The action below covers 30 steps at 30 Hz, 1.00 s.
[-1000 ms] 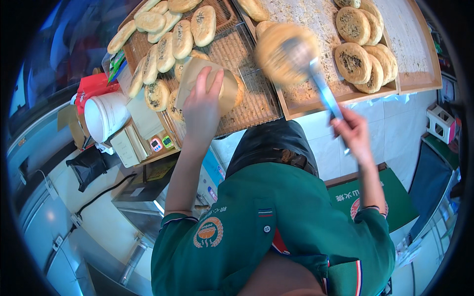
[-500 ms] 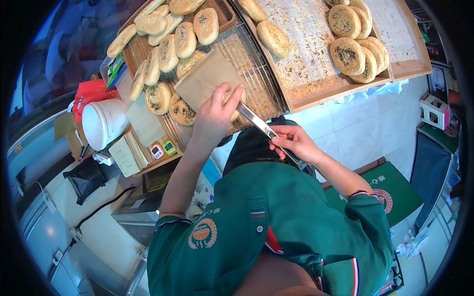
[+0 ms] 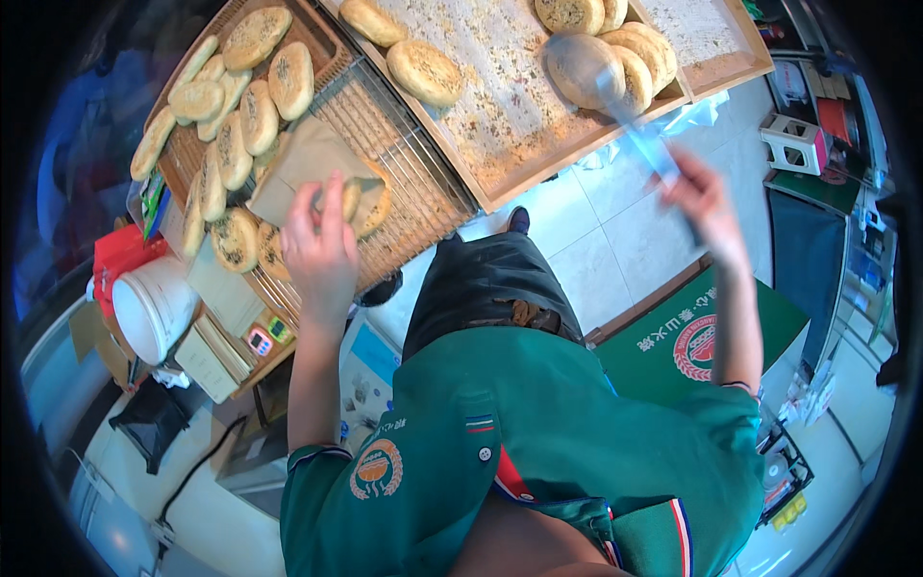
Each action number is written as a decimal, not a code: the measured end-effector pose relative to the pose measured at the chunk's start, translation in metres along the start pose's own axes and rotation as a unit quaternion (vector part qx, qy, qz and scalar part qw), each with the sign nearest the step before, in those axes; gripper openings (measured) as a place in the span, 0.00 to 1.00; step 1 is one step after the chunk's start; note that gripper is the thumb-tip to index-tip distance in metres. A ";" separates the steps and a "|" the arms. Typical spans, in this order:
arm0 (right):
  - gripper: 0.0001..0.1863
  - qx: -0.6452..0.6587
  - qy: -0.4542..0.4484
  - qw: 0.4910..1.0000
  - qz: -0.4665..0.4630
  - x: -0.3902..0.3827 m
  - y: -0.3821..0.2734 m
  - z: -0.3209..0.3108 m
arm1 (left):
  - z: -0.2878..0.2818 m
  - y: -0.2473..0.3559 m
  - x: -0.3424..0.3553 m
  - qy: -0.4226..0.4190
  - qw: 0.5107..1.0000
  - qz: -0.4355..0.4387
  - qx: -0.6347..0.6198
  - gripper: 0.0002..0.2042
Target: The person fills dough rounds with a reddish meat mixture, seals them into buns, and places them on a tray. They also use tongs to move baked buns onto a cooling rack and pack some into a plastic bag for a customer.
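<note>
My left hand [image 3: 322, 250] pinches a brown paper bag [image 3: 306, 165] over the wire rack. Bread shows at the bag's mouth, beside my fingers; how far it sits inside I cannot make out. My right hand [image 3: 704, 204] grips metal tongs [image 3: 642, 137], blurred by motion. Their far end is over a round flatbread [image 3: 579, 75] at the front of the stacked breads on the wooden tray [image 3: 500, 188]. Whether the tongs touch that bread is unclear.
Several long breads [image 3: 231, 152] lie in a wicker basket and on the wire rack [image 3: 409, 168] to the left. Two oval breads [image 3: 423, 73] rest on the tray's left side. A white bucket [image 3: 154, 313] and a paper stack [image 3: 210, 358] stand at far left.
My right hand has carried the tongs from the bag's mouth rightward to the stacked flatbreads. My left hand still holds the bag, where bread now shows. The whole view has shifted.
</note>
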State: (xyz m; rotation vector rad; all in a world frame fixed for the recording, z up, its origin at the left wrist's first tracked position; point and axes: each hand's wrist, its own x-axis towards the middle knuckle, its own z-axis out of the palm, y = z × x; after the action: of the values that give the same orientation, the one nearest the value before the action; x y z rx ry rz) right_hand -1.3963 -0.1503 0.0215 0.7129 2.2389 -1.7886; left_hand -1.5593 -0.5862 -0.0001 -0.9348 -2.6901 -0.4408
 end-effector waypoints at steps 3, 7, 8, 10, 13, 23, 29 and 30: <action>0.28 -0.382 0.270 0.883 -0.042 0.104 0.021 -0.111 | 0.017 0.033 -0.032 0.121 0.988 0.077 -0.055 0.14; 0.33 -0.515 0.264 0.814 -0.051 0.278 0.094 -0.222 | 0.088 0.098 -0.115 -0.117 0.965 -0.063 -0.226 0.07; 0.36 -0.512 0.247 0.823 -0.016 0.315 0.113 -0.238 | 0.115 0.107 -0.133 -0.152 0.954 -0.087 -0.242 0.09; 0.37 -0.482 0.233 0.844 0.010 0.364 0.133 -0.256 | 0.173 0.121 -0.164 -0.158 0.936 -0.227 -0.217 0.15; 0.40 -0.587 0.279 0.751 -0.120 0.350 0.129 -0.228 | 0.250 0.124 -0.181 -0.052 0.960 -0.268 -0.064 0.24; 0.16 -0.031 -0.162 0.947 -0.275 0.040 0.233 0.221 | 0.279 0.113 -0.197 -0.080 0.928 -0.348 -0.105 0.10; 0.26 -0.006 0.030 0.994 -0.101 0.080 0.281 0.313 | 0.260 0.105 -0.210 -0.137 0.921 -0.313 -0.189 0.09; 0.27 -0.041 0.006 0.998 -0.051 0.081 0.287 0.320 | 0.260 0.103 -0.211 -0.146 0.919 -0.311 -0.194 0.09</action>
State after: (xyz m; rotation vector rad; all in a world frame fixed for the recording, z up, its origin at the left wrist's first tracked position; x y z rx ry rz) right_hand -1.3775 -0.3903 -0.3431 0.6063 2.3813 -1.7282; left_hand -1.3709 -0.5323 -0.2900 -0.1897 -3.2156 -1.0681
